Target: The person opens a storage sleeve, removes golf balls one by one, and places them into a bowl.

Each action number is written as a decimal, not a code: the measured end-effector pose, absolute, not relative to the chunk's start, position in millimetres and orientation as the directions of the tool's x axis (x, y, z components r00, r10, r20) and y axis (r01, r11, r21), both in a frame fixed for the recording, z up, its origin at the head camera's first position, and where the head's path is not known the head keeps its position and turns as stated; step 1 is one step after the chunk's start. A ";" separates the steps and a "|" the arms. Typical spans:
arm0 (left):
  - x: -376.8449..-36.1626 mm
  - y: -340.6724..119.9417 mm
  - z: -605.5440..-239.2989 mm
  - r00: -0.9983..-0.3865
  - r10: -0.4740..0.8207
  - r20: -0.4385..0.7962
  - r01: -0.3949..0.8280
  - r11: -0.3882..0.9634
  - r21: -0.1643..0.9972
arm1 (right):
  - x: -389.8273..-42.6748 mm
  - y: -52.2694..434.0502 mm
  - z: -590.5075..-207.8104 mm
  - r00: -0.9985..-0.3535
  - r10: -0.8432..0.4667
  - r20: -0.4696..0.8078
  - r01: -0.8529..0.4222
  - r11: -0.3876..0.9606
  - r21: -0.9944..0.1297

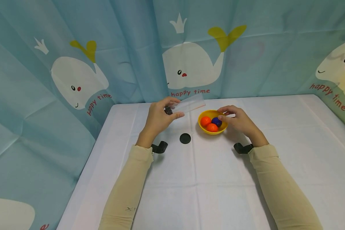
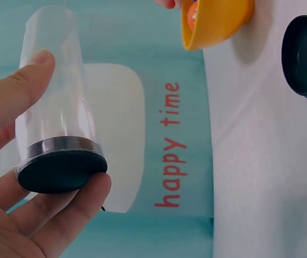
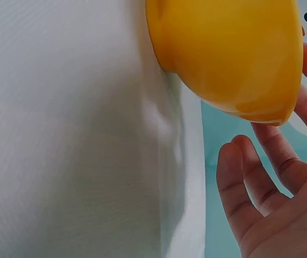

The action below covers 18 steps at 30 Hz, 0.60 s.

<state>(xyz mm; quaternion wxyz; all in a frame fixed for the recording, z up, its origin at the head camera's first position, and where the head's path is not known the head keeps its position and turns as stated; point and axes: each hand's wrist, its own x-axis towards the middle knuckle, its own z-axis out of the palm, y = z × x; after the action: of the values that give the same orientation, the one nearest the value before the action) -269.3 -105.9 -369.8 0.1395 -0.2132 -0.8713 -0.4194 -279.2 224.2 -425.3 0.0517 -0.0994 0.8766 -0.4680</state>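
Note:
My left hand (image 1: 160, 115) grips a clear plastic tube (image 2: 56, 102), thumb on one side and fingers on the other. A black cap (image 2: 62, 172) closes the end near the fingertips. In the head view the tube tilts over the table's far side, its other end toward the right. A yellow bowl (image 1: 208, 132) stands right of it, holding orange balls (image 1: 211, 127) and a blue ball (image 1: 217, 121). My right hand (image 1: 238, 119) reaches over the bowl's right rim, thumb tip beside the blue ball, fingers spread apart. The right wrist view hides the balls behind the bowl wall.
A loose black round lid (image 1: 185, 138) lies on the white tablecloth (image 1: 175, 191) between the arms, its hollow side showing in the left wrist view. A blue curtain (image 1: 138, 64) with whale prints hangs right behind the table's far edge and along the left.

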 end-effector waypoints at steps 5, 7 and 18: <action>-268.8 -105.6 -369.4 -0.878 0.237 0.415 0.474 0.546 0.691 | -281.1 225.9 -425.4 -0.977 -0.215 0.007 -0.124 0.536 -0.835; -269.1 -105.6 -369.6 -0.879 0.233 0.416 0.473 0.535 0.700 | -281.1 226.4 -424.4 -0.976 -0.216 0.013 -0.128 0.528 -0.840; -275.2 -106.0 -381.2 -0.887 0.283 0.366 0.462 0.545 0.699 | -276.2 223.6 -413.8 -0.977 -0.207 0.049 -0.155 0.533 -0.832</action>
<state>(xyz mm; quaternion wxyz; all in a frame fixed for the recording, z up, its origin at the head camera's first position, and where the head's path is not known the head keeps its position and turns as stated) -275.2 -106.0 -381.2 0.1053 -0.2134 -0.8727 -0.4263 -276.2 223.6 -413.8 0.0276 -0.1033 0.8752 -0.4718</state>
